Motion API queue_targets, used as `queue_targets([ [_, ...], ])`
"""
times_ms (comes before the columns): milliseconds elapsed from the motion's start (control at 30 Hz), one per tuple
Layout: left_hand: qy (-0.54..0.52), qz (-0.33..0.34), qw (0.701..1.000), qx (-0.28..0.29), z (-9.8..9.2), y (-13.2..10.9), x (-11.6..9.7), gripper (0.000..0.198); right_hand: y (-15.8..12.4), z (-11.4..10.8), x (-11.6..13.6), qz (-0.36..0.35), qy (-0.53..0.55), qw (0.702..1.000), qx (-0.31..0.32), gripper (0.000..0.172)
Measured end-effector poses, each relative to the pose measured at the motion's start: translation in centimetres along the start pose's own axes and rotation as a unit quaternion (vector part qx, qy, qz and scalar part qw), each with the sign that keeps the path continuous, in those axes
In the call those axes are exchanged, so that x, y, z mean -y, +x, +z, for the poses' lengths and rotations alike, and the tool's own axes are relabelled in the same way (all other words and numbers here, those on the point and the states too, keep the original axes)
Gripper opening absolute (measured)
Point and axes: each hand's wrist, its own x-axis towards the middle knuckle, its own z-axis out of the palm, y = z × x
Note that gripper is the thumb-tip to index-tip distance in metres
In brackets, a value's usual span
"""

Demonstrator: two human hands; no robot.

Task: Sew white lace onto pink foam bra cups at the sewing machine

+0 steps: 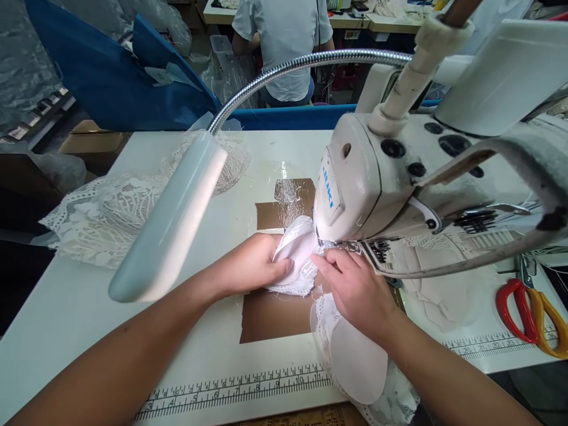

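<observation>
A pale pink, lace-edged fabric cup [298, 254] lies at the needle area of a white sewing machine [355, 177]. My left hand [257, 263] grips its left side, thumb on top and fingers behind. Close to the presser foot, my right hand [355, 284] presses the lace edge with bent fingers; whether it pinches the cloth is hard to see. Below the right hand hangs another smooth oval piece [359, 360] with lace around it, spilling over the table's front edge. The needle itself is hidden behind the machine head.
A lamp [173, 219] on a bendy metal neck hangs over the left side. White lace pieces [119, 207] are heaped at the left. Red-and-orange-handled scissors [530, 313] and flat fabric pieces [437, 278] lie right. A ruler strip [248, 387] runs along the front. A person [286, 47] sits beyond.
</observation>
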Motion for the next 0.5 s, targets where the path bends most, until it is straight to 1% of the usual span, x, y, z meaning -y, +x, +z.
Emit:
queue_targets([
  [100, 0.006, -0.013, 1.0, 0.002, -0.04, 0.02, -0.14, 0.014, 0.03, -0.24, 0.19, 0.0, -0.016, 0.999, 0.037, 0.046],
  [267, 0.004, -0.013, 1.0, -0.003, -0.05, -0.05, -0.13, 0.012, -0.36, -0.08, -0.04, 0.022, -0.026, 0.998, 0.048, 0.047],
  [400, 0.009, -0.014, 1.0, -0.005, -0.11, -0.01, 0.12, 0.015, -0.29, 0.12, -0.22, 0.025, -0.008, 0.999, 0.042, 0.046],
  [500, 0.014, -0.015, 1.0, -0.004, -0.15, 0.13, 0.45, 0.015, -0.04, 0.23, -0.23, 0.017, 0.001, 1.0, 0.022, 0.047],
])
